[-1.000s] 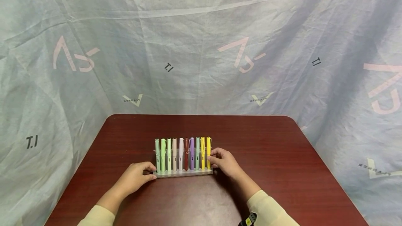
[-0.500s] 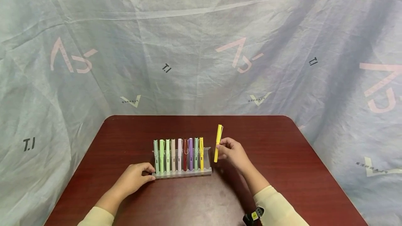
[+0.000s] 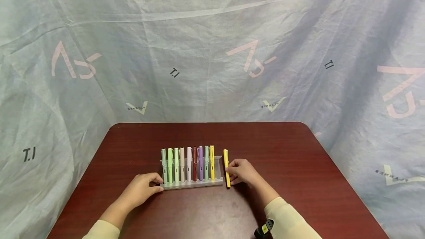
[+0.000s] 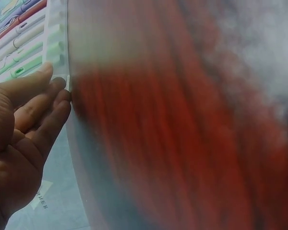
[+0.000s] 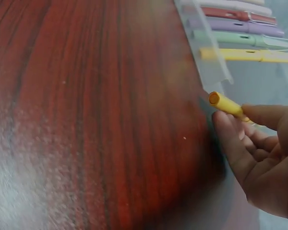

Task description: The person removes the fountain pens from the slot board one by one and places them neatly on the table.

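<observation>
Pinching a yellow pen in right hand, just right of a clear rack; pinching rack's left end in left hand.

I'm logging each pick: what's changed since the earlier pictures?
The right hand lifted the rightmost yellow pen out of the clear rack, then lowered it beside the rack's right end, still pinching it. The left hand stays at the rack's left end; the other nine pens stay racked.

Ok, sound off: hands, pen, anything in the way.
Right hand pinching yellow pen, just right of rack. Left hand on rack's left end. Nothing visible blocking the pen.
</observation>
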The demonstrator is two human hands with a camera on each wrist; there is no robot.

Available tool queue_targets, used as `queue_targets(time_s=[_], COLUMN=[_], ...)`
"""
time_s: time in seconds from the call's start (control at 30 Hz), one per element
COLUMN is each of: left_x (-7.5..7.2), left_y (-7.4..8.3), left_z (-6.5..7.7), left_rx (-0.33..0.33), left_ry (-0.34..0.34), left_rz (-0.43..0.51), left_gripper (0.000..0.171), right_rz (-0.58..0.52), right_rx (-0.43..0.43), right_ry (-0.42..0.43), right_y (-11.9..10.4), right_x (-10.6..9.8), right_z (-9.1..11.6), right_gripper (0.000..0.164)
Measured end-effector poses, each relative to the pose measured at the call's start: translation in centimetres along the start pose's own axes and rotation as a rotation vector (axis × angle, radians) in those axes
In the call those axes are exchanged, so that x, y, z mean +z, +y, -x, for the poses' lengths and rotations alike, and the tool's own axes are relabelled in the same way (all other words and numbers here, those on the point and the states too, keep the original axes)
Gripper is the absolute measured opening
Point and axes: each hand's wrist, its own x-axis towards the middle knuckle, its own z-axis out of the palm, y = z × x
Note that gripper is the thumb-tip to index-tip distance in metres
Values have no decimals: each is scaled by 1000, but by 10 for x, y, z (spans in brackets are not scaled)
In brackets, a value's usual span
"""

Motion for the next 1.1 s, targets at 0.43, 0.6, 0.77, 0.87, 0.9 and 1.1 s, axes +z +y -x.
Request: queue_targets(time_s=[0.43,0.6,0.77,0.87,0.9,1.1], left_x=[0,1,1,1,1,2], left_y=[-1,-1,-1,-2,-2,-2], left_z=[-1,-1,-1,-1,-1,-2], left_rx=[-3,-6,-8,-11,-12,-12], left_ry=[-6,-4,-4,-6,-6,-5], left_rz=[-7,-5,-6,-5,-6,-9], left_gripper=[15,15,15,15,15,15], right_rz=[217,245,265,267,266,259], right_rx=[46,43,39,40,41,40], right_ry=[12,18,25,32,34,43], right_y=[-9,-9,-9,-9,-9,-9], right_x=[9,10,10,10,10,9], right_z=[0,1,1,2,2,1], right_gripper=[14,14,15,15,15,15])
